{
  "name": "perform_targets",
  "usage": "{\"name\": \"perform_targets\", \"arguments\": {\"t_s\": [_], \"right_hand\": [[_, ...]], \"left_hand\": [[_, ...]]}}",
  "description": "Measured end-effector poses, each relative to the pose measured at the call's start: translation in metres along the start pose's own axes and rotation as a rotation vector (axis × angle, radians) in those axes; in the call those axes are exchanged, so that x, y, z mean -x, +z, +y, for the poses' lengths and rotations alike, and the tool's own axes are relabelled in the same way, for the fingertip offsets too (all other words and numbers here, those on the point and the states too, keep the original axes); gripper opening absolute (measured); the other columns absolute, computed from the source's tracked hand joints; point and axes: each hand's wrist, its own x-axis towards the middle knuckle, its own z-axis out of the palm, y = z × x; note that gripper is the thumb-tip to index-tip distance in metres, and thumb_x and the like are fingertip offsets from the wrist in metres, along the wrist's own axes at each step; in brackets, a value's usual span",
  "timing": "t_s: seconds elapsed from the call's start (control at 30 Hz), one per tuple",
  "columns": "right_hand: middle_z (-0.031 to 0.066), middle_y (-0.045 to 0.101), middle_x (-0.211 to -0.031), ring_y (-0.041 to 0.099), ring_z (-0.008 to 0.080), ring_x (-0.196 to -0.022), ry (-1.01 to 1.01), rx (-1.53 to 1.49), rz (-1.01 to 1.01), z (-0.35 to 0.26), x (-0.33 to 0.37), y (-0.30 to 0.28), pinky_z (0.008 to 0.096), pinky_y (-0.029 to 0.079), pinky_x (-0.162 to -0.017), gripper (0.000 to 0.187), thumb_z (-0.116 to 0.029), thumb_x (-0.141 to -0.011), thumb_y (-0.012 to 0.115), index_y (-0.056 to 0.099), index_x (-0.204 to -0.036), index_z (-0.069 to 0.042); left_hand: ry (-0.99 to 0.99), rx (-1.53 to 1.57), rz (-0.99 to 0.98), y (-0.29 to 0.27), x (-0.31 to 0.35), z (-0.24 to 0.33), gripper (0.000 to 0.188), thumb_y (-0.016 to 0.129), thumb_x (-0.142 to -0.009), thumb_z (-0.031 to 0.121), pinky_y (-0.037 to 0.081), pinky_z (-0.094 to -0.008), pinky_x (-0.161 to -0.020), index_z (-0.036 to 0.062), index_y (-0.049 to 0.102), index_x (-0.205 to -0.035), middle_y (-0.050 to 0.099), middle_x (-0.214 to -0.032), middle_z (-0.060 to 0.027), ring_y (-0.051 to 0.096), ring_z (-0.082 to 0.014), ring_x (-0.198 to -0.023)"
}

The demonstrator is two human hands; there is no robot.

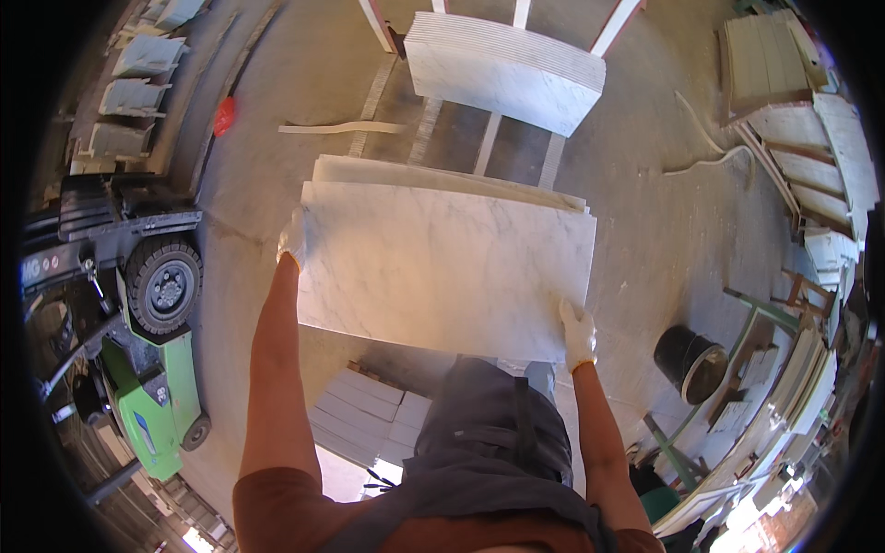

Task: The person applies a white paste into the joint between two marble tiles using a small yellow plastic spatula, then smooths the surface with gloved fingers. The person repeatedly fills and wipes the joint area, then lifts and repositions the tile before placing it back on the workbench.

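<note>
A large white marble slab (442,267) with faint grey veins lies between my two gloved hands, in front of my body. My left hand (291,241), in a white glove, grips the slab's left edge, and its fingers are partly hidden there. At the lower part of the right edge, my right hand (579,334) holds the slab, its thumb on the top face. More slabs (442,175) show just beyond its far edge, slightly offset. Whether the held slab rests on them, I cannot tell.
Farther ahead, a row of marble slabs (498,88) leans on a frame. A green forklift (175,369) stands at left. To the right are a black bucket (678,358) and stacked panels. A strip (341,128) lies on the floor. Pale slabs (359,410) are stacked near my legs.
</note>
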Motion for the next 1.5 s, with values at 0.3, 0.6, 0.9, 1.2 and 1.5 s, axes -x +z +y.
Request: {"name": "perform_targets", "arguments": {"t_s": [0.3, 0.6, 0.9, 1.2, 1.5], "right_hand": [[0.0167, 0.073, -0.130, 0.066, 0.0247, -0.118, 0.042, 0.357, 0.203, 0.005, -0.058, 0.027, 0.0391, 0.052, -0.101, 0.081, -0.061, -0.095, 0.075, 0.065, -0.137, 0.008], [0.0177, 0.071, -0.135, 0.066, 0.0273, -0.123, 0.128, 0.286, 0.197, 0.005, -0.064, 0.035, 0.0412, 0.051, -0.105, 0.082, -0.060, -0.094, 0.076, 0.061, -0.142, 0.005], [0.0231, 0.071, -0.134, 0.069, 0.0359, -0.125, -0.104, 0.426, -0.054, -0.007, -0.043, 0.001, 0.0458, 0.053, -0.107, 0.073, -0.058, -0.100, 0.068, 0.060, -0.142, 0.001], [0.0099, 0.072, -0.130, 0.070, 0.0329, -0.121, -0.839, 0.941, -0.253, -0.026, 0.039, -0.065, 0.0512, 0.054, -0.099, 0.030, -0.020, -0.100, 0.064, 0.073, -0.129, -0.018], [0.0177, 0.065, -0.150, 0.056, 0.0302, -0.146, -0.575, 0.121, -0.107, 0.180, 0.173, -0.297, 0.0408, 0.042, -0.123, 0.054, -0.031, -0.108, 0.059, 0.055, -0.156, -0.006]], "left_hand": [[0.039, -0.128, 0.023, 0.031, -0.077, 0.009, 0.091, 0.039, -0.104, 0.071, 0.048, -0.0413, -0.112, -0.0048, 0.064, -0.145, 0.072, -0.139, -0.0185, 0.067, -0.0294, -0.129], [0.258, -0.879, 0.170, 0.024, -0.067, 0.045, 0.081, 0.030, -0.107, 0.071, 0.052, -0.0548, -0.105, 0.0096, 0.079, -0.126, 0.073, -0.128, -0.0282, 0.068, -0.0480, -0.123], [0.912, -1.208, -0.116, 0.100, 0.078, 0.067, 0.038, 0.052, -0.108, 0.046, 0.055, -0.0585, -0.079, 0.0146, 0.072, -0.109, 0.076, -0.098, -0.0171, 0.072, -0.0418, -0.088], [1.007, -1.059, -0.157, 0.198, 0.219, -0.056, 0.068, 0.061, -0.105, 0.054, 0.040, -0.0547, -0.122, 0.0133, 0.052, -0.158, 0.049, -0.162, -0.0250, 0.043, -0.0439, -0.152], [1.101, -0.575, -0.692, 0.338, 0.535, -0.052, 0.047, 0.058, -0.110, 0.026, 0.046, -0.0475, -0.116, -0.0041, 0.060, -0.146, 0.064, -0.145, -0.0258, 0.060, -0.0402, -0.135]]}}
